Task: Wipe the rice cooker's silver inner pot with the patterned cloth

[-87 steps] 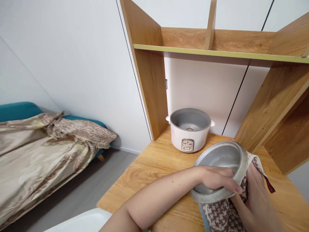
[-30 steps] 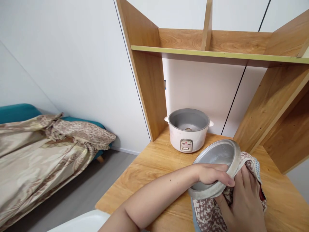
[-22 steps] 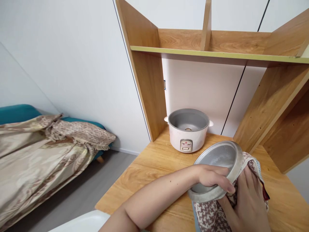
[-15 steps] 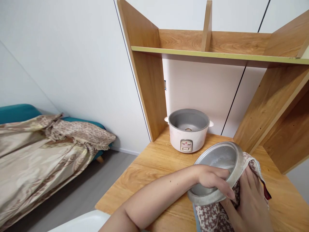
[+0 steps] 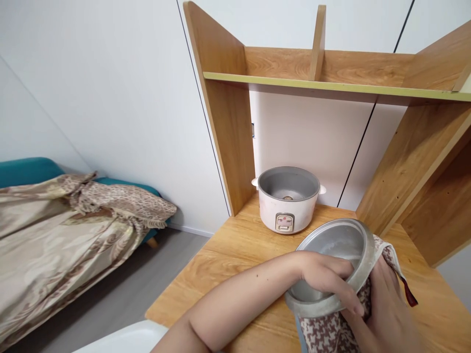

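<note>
A grey metal rice cooker inner pot (image 5: pixel 327 245) is tilted over the desk, its mouth facing up and to the left. My left hand (image 5: pixel 329 277) reaches across it, fingers inside and thumb over the near rim, closed on the pot. My right hand (image 5: pixel 386 309) presses a brown-and-white patterned cloth (image 5: pixel 324 331) to the pot's outer side; some of its fingers are hidden by the cloth and pot. Behind the pot stands the white rice cooker body (image 5: pixel 289 208), lidless, with a grey interior and a small front panel.
The wooden desk (image 5: pixel 206 274) carries a shelf unit (image 5: pixel 316 83) with upright side panels close behind the cooker. To the left, a teal sofa (image 5: pixel 29 169) is draped with a patterned cover (image 5: pixel 66 245). A white chair edge (image 5: pixel 125 338) shows at the bottom.
The right hand and cloth have shifted slightly along the pot's outer side, and the cloth's dark red tag hangs a little lower. The left hand keeps its grip; the view moved slightly.
</note>
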`<state>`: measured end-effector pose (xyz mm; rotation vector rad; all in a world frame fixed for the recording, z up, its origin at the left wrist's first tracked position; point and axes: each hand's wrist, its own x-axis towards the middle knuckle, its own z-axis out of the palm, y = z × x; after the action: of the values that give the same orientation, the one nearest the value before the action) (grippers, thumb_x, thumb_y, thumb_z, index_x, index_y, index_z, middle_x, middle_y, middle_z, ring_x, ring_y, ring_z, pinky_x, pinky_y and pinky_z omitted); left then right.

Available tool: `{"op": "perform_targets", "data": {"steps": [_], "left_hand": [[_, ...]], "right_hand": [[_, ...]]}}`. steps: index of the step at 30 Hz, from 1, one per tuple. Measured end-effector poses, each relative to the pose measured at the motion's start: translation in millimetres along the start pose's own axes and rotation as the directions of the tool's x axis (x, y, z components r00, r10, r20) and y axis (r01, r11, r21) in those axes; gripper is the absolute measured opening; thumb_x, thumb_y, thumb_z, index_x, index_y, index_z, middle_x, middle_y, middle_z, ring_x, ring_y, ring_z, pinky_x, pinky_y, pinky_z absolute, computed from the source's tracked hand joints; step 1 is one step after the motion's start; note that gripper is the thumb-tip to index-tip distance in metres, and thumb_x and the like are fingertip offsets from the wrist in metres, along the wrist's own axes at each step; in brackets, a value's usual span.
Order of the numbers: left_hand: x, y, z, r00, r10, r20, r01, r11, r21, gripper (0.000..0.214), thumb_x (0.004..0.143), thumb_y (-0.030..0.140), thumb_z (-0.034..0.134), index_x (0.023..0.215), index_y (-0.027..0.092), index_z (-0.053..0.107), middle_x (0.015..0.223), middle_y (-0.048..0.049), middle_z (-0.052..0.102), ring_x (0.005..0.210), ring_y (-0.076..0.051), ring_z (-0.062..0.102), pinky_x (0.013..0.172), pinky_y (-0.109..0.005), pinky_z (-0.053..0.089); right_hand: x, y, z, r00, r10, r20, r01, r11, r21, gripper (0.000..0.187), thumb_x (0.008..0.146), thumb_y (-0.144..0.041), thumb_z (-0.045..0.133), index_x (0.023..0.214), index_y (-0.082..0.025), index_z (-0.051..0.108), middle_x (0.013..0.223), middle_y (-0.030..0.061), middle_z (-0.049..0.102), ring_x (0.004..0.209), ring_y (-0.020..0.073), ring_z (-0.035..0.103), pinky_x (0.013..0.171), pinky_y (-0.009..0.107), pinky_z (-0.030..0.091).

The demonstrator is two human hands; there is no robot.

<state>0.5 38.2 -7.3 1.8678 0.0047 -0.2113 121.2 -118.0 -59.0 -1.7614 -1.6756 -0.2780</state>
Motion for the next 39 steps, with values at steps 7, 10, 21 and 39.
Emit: {"op": "perform_targets", "data": {"steps": [7,10,21,39], "left_hand": [[-6.2,25.1,14.5,0.959,0.056,-0.277,-0.108,0.978,-0.177,0.027,0.08,0.046,0.065,0.084,0.019,0.066,0.087,0.001,0.065,0.091,-0.016,0.06,0.093,-0.031,0.046],[-11.6,35.8,19.0,0.937,0.062,-0.345,-0.137,0.971,-0.198,0.021,0.087,0.039,0.06,0.082,0.02,0.065,0.091,0.0007,0.065,0.103,-0.016,0.059,0.103,-0.03,0.042],[6.5,10.9,30.3,0.946,0.068,-0.318,-0.214,0.867,-0.45,0.025,0.079,0.042,0.067,0.084,0.017,0.064,0.086,0.0011,0.061,0.095,-0.016,0.059,0.108,-0.04,0.04],[2.6,10.6,27.6,0.95,0.046,-0.309,-0.176,0.896,-0.408,0.029,0.076,0.045,0.07,0.084,0.018,0.063,0.089,0.0019,0.062,0.092,-0.015,0.057,0.108,-0.037,0.039]], "right_hand": [[-2.3,0.2,13.3,0.994,-0.097,-0.041,0.093,0.992,-0.088,0.083,0.093,-0.052,0.056,0.16,-0.018,0.019,0.158,0.021,0.036,0.147,0.04,0.033,0.109,0.062,0.043],[-5.8,-2.8,16.4,0.985,-0.155,-0.071,0.139,0.972,-0.189,0.088,0.093,-0.054,0.056,0.161,-0.016,0.015,0.157,0.0221,0.036,0.147,0.0406,0.033,0.106,0.06,0.045],[-5.9,-16.7,6.8,0.983,-0.107,-0.147,0.054,0.944,-0.325,0.083,0.095,-0.059,0.044,0.159,-0.014,0.018,0.151,0.0251,0.042,0.141,0.0473,0.038,0.102,0.069,0.044],[-4.8,-34.3,7.1,0.988,0.053,-0.148,-0.099,0.941,-0.325,0.082,0.096,-0.061,0.038,0.161,-0.02,0.012,0.153,0.0218,0.041,0.131,0.0518,0.046,0.088,0.071,0.049]]}}
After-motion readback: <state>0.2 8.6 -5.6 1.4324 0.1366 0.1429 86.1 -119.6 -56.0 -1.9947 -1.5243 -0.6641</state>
